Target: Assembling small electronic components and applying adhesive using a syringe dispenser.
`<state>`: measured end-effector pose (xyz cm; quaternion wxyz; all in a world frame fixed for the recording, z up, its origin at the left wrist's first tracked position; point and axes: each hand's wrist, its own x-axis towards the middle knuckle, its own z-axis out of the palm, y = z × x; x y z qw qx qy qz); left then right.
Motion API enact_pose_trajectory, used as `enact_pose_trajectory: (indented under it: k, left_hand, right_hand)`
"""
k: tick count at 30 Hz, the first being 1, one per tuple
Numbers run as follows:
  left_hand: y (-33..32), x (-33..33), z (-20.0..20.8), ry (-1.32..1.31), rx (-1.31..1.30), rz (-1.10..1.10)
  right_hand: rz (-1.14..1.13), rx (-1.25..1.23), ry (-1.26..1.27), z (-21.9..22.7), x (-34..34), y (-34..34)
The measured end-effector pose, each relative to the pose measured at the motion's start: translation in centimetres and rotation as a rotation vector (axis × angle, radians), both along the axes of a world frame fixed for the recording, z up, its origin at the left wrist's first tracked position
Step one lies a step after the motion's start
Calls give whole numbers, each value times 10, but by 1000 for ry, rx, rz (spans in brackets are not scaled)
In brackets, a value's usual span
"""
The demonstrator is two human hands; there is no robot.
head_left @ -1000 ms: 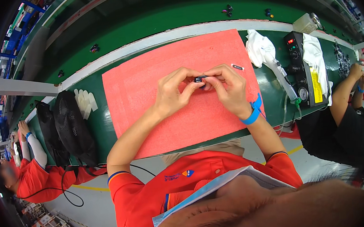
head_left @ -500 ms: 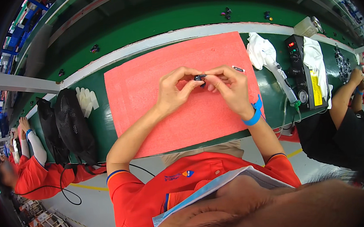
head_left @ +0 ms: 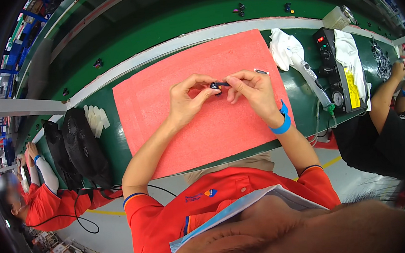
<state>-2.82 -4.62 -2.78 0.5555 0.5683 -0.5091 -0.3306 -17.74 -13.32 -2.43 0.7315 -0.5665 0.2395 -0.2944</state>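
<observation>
Above the pink foam mat, my left hand pinches a small black part between thumb and fingertips. A thin dark strip reaches from this part to my right hand, whose thumb and forefinger are closed on its end. The other right fingers curl loosely below. The part is too small to name its exact kind. A blue band circles my right wrist. Just beyond the right fingers lies a small black-and-white piece near the mat's right edge.
To the right lie a white cloth, a clear syringe-like dispenser with tubing and a black control box with a gauge. On the left are pale finger cots and a black mesh bag. Co-workers sit on both sides.
My hands have moved slightly apart, and more of the dark strip shows between them. The right fingers have shifted their pinch. The whole view has tilted a little.
</observation>
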Motion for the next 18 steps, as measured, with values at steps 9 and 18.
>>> enact_pose_trajectory:
  k: [9, 18]
  left_hand:
    - [-5, -1, 8, -125, -1, -9]
    - [-8, -7, 8, -184, 224, -10]
  right_hand:
    - [-45, -158, 120, 0, -1, -1]
    - [-87, -319, 189, 13, -7, 2]
